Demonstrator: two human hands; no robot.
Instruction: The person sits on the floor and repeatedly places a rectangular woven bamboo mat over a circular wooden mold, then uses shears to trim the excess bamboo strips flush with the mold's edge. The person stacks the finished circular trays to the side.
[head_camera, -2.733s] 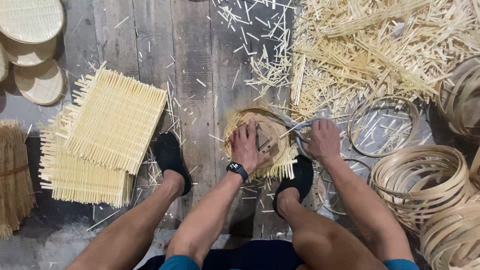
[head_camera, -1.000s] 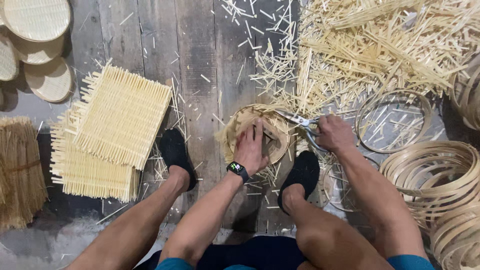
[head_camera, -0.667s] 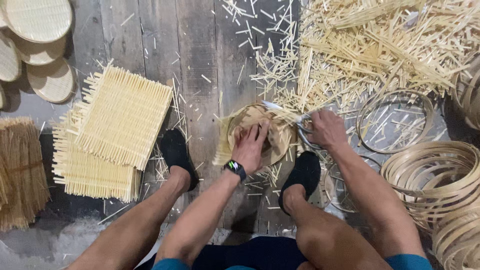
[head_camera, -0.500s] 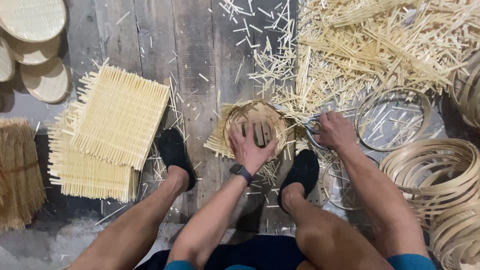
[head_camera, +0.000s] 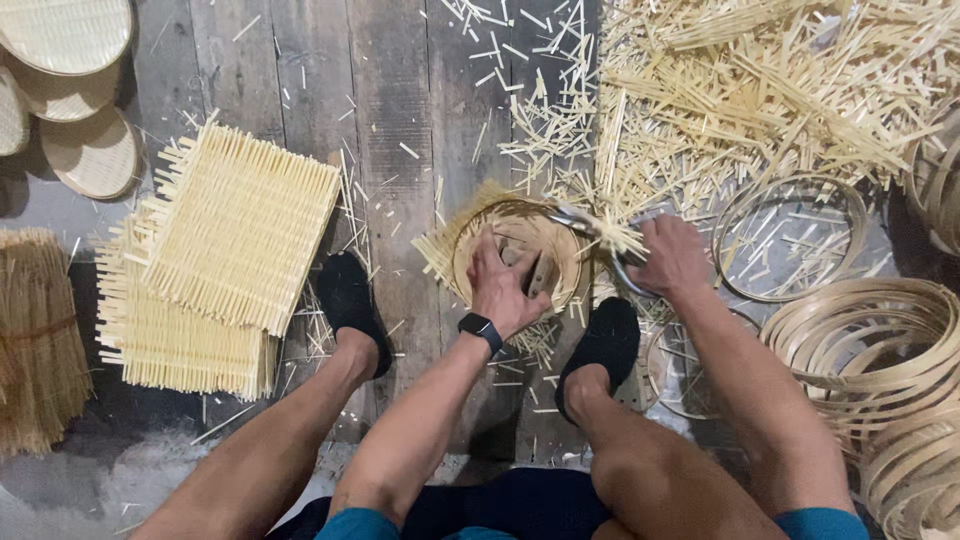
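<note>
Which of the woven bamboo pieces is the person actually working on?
The round one inside a hoop, pinned by the left hand between both feet; the square mats lie stacked, untouched, farther left.

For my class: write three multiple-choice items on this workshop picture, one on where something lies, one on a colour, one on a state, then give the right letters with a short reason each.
1. Where does the stack of square woven mats lie?
A. On the floor to the person's left
B. On the person's lap
C. Inside the bamboo hoops

2. What colour are the person's shoes?
A. White
B. Black
C. Red

3. What is the left hand doing?
A. Hanging free in the air
B. Pressing down inside the round woven tray
C. Gripping a hammer

Answers: 1 A, the mats sit on the plank floor beside the left shoe. 2 B, both shoes are plainly black. 3 B, the palm lies flat in the tray while the right hand holds scissors at its rim.
</note>
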